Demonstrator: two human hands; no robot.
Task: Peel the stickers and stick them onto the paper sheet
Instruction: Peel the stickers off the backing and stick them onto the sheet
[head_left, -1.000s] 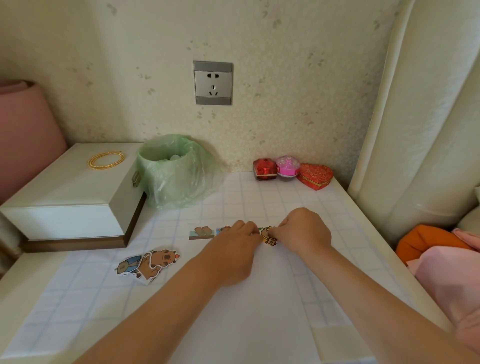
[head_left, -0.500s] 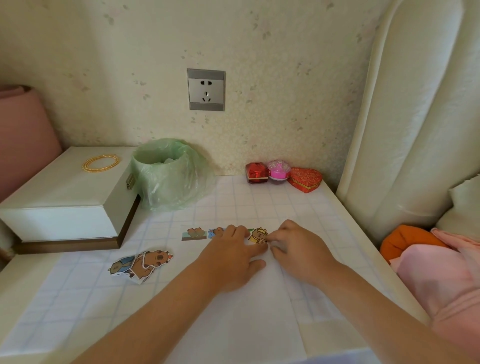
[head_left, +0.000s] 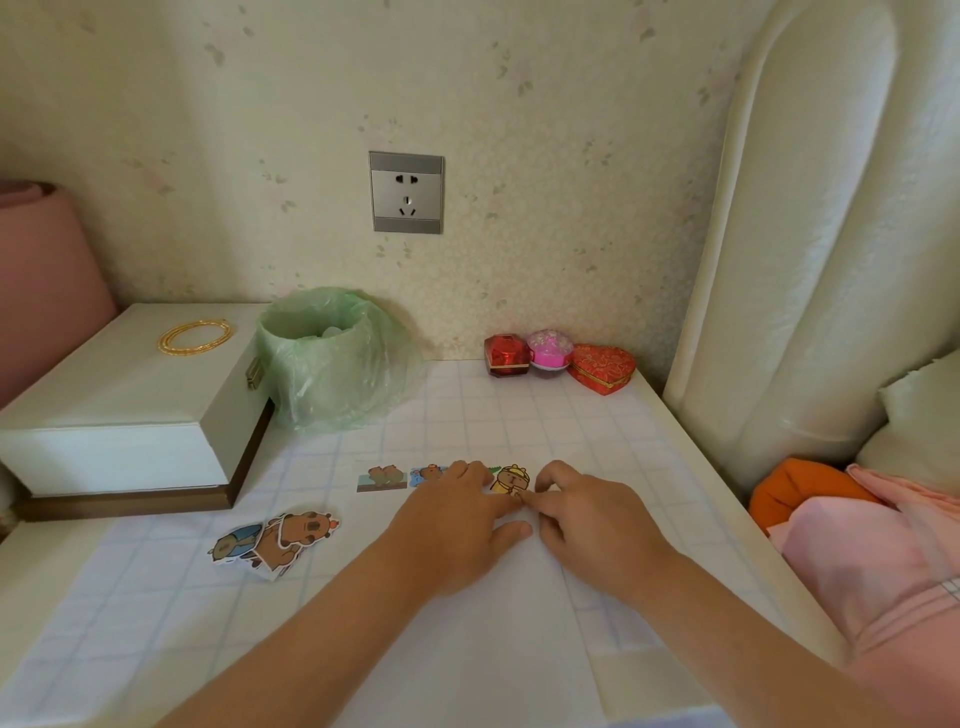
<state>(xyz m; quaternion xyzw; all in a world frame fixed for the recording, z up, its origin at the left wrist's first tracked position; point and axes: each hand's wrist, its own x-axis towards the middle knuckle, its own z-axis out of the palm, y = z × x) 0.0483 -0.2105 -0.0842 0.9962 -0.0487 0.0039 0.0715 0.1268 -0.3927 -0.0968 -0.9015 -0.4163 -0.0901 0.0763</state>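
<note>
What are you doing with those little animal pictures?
A person is putting stickers on a white paper sheet. The left hand lies flat on the sheet, holding it down. The right hand touches the bottom edge of a yellow-hatted sticker; whether it presses or pinches, I cannot tell. Two more stickers sit in the same row to the left. A little pile of stickers lies nearer the white box.

The paper sheet (head_left: 467, 649) is plain white and lies flat, on the near side of the green-bagged bin (head_left: 322, 364). Along its edge toward the bin three small stickers lie in a row: a capybara-pair sticker (head_left: 382, 477), a blue sticker (head_left: 429, 474) (half hidden) and a yellow-hatted sticker (head_left: 511, 479). A loose pile of cut-out capybara stickers (head_left: 275, 540) lies overlapped, directly nearer than the bin
</note>
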